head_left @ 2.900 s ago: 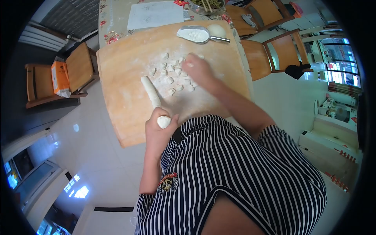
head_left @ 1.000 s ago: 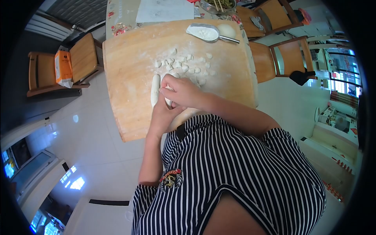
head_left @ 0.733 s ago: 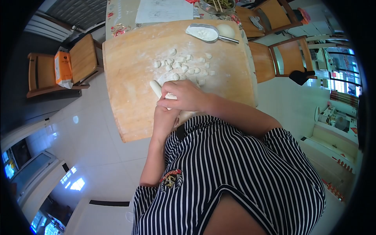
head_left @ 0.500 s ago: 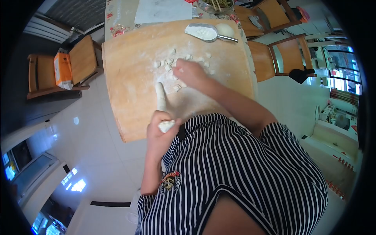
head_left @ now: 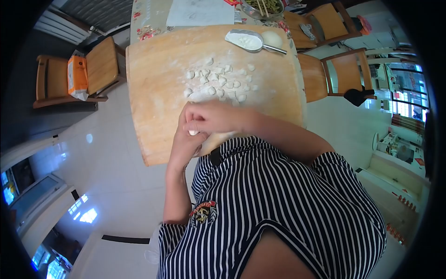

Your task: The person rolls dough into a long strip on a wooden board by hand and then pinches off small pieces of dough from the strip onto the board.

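Note:
Close to my body, over the near part of a floured wooden board [head_left: 153, 102], my two hands meet. My left hand [head_left: 182, 142] is closed around a strip of white dough [head_left: 193, 132], of which only a small end shows. My right hand [head_left: 214, 116] lies across it from the right, fingers curled and pressed on the dough at my left thumb. The rest of the strip is hidden by the hands. Just beyond them, several small dough pieces [head_left: 212, 90] lie scattered in flour.
A metal scoop [head_left: 251, 42] of flour sits at the board's far right, beside a round pale dough ball [head_left: 272, 40]. Behind are a white sheet [head_left: 200, 13] and a bowl of green food [head_left: 272, 7] with chopsticks. Wooden chairs [head_left: 100, 65] stand on both sides.
My right hand has come back from among the dough pieces to my left hand. The dough strip, earlier stretching forward from my left hand, is now mostly covered. More pieces are visible on the board.

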`<state>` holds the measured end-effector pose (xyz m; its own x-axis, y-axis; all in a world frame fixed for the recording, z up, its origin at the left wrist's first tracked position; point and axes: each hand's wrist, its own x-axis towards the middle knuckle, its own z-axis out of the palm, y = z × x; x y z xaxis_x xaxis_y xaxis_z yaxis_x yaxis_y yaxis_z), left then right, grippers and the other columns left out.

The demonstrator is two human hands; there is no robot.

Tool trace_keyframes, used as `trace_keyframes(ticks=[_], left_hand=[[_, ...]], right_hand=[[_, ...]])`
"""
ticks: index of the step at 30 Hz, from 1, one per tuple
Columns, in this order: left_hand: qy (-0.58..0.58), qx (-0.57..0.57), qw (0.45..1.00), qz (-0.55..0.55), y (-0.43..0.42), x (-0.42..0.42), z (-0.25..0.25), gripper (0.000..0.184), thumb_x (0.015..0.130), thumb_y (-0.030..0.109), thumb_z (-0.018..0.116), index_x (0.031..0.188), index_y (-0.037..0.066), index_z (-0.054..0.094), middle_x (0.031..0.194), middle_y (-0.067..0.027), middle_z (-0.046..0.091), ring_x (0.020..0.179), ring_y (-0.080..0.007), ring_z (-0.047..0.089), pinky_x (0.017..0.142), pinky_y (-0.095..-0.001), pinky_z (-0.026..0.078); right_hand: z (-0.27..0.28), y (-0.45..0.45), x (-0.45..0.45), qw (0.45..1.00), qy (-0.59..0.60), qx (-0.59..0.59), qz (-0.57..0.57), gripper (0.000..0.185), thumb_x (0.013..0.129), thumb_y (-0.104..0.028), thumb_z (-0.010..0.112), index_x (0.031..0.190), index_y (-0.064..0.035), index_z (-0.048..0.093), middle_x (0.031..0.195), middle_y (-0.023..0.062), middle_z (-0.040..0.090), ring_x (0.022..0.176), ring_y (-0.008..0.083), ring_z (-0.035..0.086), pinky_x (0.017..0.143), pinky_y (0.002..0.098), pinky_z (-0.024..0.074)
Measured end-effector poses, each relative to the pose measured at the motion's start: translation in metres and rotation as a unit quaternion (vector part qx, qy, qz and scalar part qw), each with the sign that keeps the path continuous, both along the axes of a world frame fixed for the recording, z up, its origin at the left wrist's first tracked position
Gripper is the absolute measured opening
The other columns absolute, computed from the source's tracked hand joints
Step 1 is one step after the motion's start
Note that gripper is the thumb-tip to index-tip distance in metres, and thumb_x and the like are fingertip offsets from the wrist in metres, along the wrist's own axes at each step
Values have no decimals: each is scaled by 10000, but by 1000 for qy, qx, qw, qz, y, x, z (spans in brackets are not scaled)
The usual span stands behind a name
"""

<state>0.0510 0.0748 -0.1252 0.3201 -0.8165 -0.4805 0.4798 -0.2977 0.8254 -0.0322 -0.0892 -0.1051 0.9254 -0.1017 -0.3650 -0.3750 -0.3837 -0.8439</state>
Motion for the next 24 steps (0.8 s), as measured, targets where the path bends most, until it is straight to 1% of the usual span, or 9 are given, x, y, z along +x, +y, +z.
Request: trace_keyframes(ticks=[4,6,7,10,12,15,17,21,24], left_hand=[[-161,-36,986,5,-17,-12,-20,617,859,47,744,1419,71,485,961,-57,629,634,-69,541,510,-223,420],[-236,86,967,-45,-22,-22,-11,636,860,52,715,1445,43,467,1011,-37,681,936,-229,680,881,-364,541],[-236,85,967,-48,-23,-25,-19,636,860,52,715,1445,43,467,1011,-37,681,936,-229,680,881,-364,541],[-232,102,967,-2,-28,-30,-25,470,875,58,707,1318,34,552,802,-56,635,621,-74,545,512,-228,420],[-46,60,997,28,-22,-28,-9,378,894,69,695,1254,17,593,729,-27,605,571,-76,528,476,-239,395],[-32,57,998,23,-20,-30,-2,210,913,57,680,1106,27,602,717,-7,573,516,-74,503,445,-236,372],[-53,63,996,29,-13,-32,2,177,915,37,687,1055,43,579,714,2,558,511,-68,494,441,-228,367],[-144,41,988,47,14,-35,20,223,898,27,741,950,63,527,749,25,563,593,-40,511,488,-225,398],[-35,59,995,68,17,-23,21,323,908,-8,728,1170,72,556,745,37,538,555,-35,465,467,-213,353]], right_hand=[[-19,10,-7,993,-55,9,-107,235,1001,-295,635,1035,-63,655,927,142,716,835,276,698,747,407,534],[-21,9,-8,983,-31,-29,-178,221,1001,-281,632,1031,-63,654,946,147,716,842,279,698,735,410,533],[-21,8,-11,984,-41,-25,-172,239,984,-293,654,1024,-57,646,925,151,713,816,282,694,720,405,533],[-27,6,-20,976,-152,-88,-131,288,945,-316,701,1005,-44,631,866,154,703,761,284,682,689,397,528],[-28,6,-23,951,-252,-153,-92,318,921,-329,727,992,-36,623,828,153,697,731,282,675,672,395,524],[-26,7,-22,967,-199,-90,-131,343,883,-337,765,982,-41,621,817,145,689,729,296,667,674,405,519],[-23,5,-12,985,0,-14,-172,296,880,-309,771,972,-64,633,883,133,697,766,317,668,680,416,517],[-67,-37,-4,959,-26,-98,-264,257,898,-282,757,1008,-85,633,970,124,681,817,337,659,721,426,524],[-58,-50,3,960,-148,-220,-91,236,916,-178,729,1114,-95,630,1109,140,614,983,336,634,849,431,523]])
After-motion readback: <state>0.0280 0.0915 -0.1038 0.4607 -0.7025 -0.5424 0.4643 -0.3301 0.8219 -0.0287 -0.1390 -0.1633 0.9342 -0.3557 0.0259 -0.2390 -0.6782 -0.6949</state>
